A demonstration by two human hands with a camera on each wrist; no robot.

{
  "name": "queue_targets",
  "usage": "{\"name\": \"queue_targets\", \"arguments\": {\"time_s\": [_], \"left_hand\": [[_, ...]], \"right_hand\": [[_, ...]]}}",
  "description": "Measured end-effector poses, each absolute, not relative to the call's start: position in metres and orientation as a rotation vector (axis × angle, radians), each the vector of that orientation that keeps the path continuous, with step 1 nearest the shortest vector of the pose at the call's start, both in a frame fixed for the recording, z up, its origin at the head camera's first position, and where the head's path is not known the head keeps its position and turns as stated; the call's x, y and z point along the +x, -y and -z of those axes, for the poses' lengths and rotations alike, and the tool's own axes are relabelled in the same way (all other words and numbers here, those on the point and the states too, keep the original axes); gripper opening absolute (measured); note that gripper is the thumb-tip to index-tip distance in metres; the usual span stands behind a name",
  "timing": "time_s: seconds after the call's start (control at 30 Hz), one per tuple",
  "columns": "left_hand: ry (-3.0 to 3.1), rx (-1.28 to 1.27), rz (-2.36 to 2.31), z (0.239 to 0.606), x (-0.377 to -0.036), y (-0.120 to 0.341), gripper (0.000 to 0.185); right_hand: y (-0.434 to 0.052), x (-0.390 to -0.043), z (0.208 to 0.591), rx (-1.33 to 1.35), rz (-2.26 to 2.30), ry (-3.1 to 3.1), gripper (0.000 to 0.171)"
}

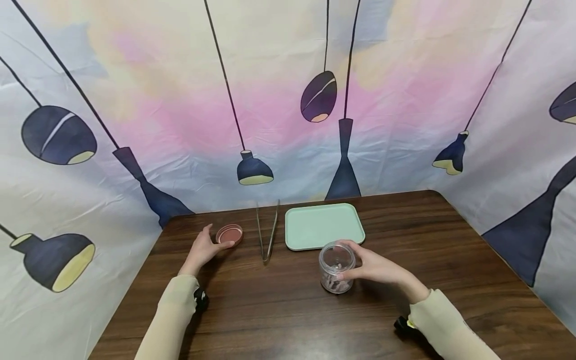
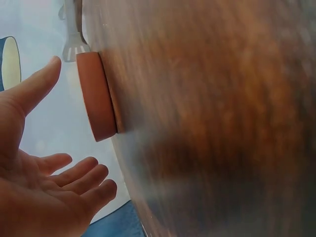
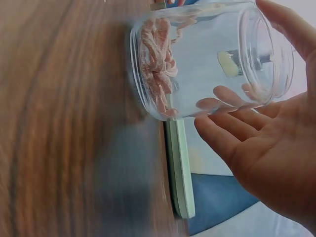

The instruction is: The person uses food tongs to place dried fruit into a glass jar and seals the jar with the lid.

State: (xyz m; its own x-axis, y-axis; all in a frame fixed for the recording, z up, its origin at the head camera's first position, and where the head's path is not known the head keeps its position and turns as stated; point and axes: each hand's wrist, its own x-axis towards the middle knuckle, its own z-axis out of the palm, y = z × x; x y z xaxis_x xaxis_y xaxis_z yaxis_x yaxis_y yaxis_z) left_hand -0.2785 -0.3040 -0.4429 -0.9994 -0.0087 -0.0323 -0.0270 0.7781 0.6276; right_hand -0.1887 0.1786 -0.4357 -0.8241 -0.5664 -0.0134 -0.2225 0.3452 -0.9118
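Note:
My right hand (image 1: 375, 265) holds a clear jar (image 1: 330, 280) that stands upright on the table. In the right wrist view the thumb lies at the rim of the jar (image 3: 207, 54) and the other fingers reach round its far side. Pale pink twisted strips (image 3: 158, 59) lie at the jar's bottom; its top is uncovered. Beside a reddish-brown round lid (image 1: 230, 235), my left hand (image 1: 202, 250) is spread with the thumb near the lid's edge. The left wrist view shows the lid (image 2: 94, 96) flat on the table, a gap between it and the loose fingers.
Metal tongs (image 1: 271, 242) lie with spread arms between the lid and a mint green tray (image 1: 291, 245). Behind the table (image 1: 279, 320) hangs a cloth (image 1: 279, 100) printed with lamps. A dark device sits at each wrist.

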Motion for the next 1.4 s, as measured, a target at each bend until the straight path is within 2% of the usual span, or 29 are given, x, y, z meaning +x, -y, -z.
{"name": "queue_targets", "arguments": {"time_s": [0.6,0.83,1.4], "left_hand": [[-2.839,0.038,-0.987,0.446,-0.298,0.287,0.109],[-2.884,0.053,-0.954,0.447,-0.3,0.285,0.101],[-2.986,0.212,-0.879,0.413,-0.285,0.257,0.099]], "right_hand": [[-0.175,-0.188,0.437,-0.704,1.521,-2.218,0.08],[-0.176,-0.189,0.437,-0.685,1.512,-2.23,0.083],[-0.175,-0.189,0.438,-0.672,1.504,-2.238,0.084]]}}
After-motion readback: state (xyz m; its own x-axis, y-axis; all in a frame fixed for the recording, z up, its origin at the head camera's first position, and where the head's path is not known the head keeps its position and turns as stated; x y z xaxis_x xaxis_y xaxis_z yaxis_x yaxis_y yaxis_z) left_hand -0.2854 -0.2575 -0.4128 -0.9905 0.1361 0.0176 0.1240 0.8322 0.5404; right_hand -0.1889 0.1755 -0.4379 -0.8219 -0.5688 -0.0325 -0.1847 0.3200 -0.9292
